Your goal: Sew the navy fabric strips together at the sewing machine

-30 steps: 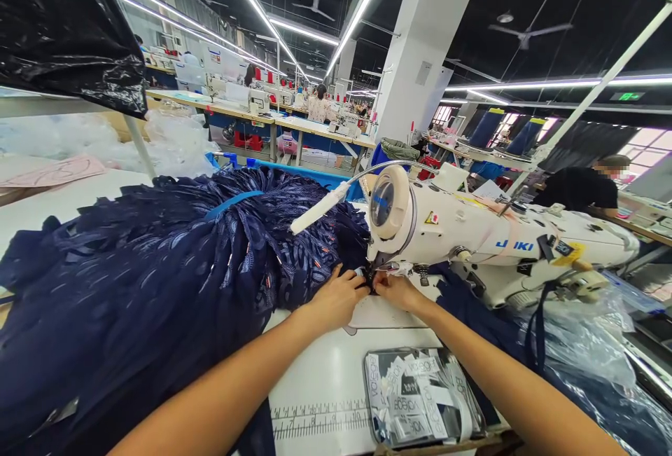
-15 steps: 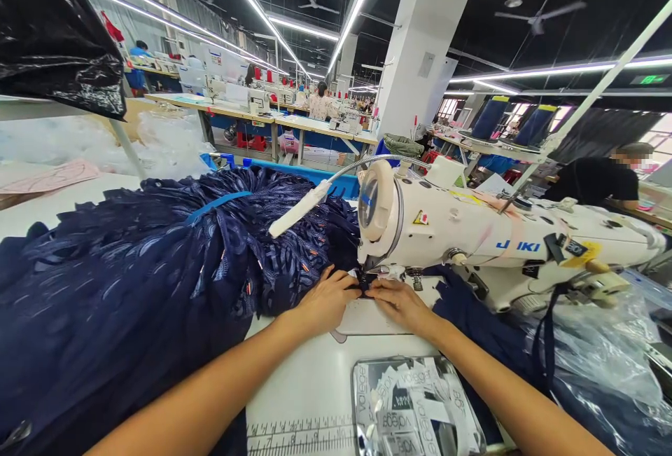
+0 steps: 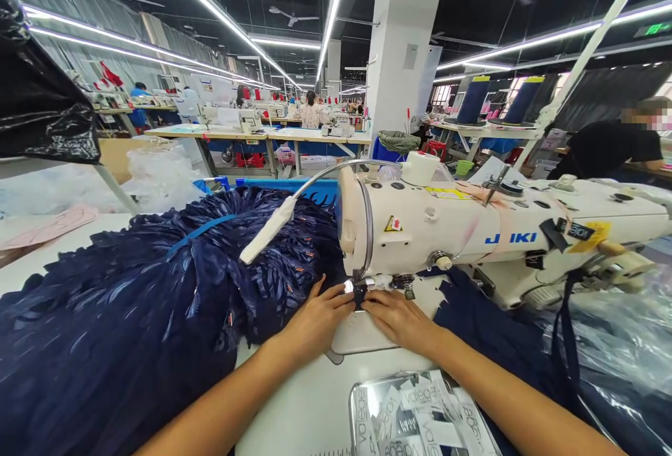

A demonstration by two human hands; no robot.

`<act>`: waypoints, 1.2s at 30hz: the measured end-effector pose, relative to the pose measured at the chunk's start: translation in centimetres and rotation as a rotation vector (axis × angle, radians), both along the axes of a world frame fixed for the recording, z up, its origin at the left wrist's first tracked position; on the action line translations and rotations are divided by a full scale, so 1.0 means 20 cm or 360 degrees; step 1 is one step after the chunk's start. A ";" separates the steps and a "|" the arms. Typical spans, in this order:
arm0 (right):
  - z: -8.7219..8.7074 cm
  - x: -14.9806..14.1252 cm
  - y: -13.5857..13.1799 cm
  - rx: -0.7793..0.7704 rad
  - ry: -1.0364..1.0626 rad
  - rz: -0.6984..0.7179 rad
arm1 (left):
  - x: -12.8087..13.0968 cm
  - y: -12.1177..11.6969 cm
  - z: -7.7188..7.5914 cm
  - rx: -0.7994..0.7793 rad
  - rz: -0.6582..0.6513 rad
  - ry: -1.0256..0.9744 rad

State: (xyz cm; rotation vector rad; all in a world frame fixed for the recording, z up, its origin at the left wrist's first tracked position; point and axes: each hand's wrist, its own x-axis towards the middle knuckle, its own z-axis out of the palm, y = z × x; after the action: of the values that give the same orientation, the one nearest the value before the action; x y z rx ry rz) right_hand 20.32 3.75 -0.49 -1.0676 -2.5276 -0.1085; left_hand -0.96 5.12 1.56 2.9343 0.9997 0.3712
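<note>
A white sewing machine (image 3: pixel 472 232) stands on the table. Under its needle lies a small piece of dark navy cloth (image 3: pixel 359 295). My left hand (image 3: pixel 315 319) lies flat on the cloth to the left of the needle, fingers stretched toward it. On the right side my right hand (image 3: pixel 400 316) presses the same piece with its fingers together and extended. A big heap of navy cut pieces (image 3: pixel 131 302), tied with a blue band, fills the table to the left of my left arm.
A clear tray of white labels (image 3: pixel 420 414) sits at the near table edge between my arms. A lamp on a bendy arm (image 3: pixel 267 232) hangs over the heap. More navy cloth and plastic bags lie at right. A person in black sits at the far right; others work at benches behind.
The view has tilted and swung, so the machine sits higher and larger in frame. Both hands stay at the needle, flattening out on the cloth and shifting slightly toward me.
</note>
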 end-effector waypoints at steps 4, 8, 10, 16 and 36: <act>0.02 -0.01 -0.01 0.0004 0.0004 -0.0013 | -0.01 0.01 0.00 0.0012 -0.0018 0.0006; 0.03 -0.02 -0.01 0.0049 -0.0051 -0.0030 | 0.00 0.02 0.01 -0.0021 0.0003 0.0043; 0.03 -0.02 -0.01 0.0074 -0.0089 -0.0042 | 0.00 0.01 0.02 -0.0031 0.0016 0.0064; 0.03 -0.02 -0.01 0.0065 -0.0038 -0.0080 | -0.01 0.03 0.03 -0.0003 0.0007 0.0058; 0.12 -0.05 0.14 -0.0434 0.0080 -0.0502 | 0.07 0.01 -0.02 0.0697 0.0330 0.0304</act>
State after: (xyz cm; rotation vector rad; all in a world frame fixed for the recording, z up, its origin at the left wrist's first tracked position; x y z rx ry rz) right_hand 19.32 6.56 1.95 -1.5500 -2.3563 0.1804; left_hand 0.40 5.32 1.11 3.3099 1.4189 0.3591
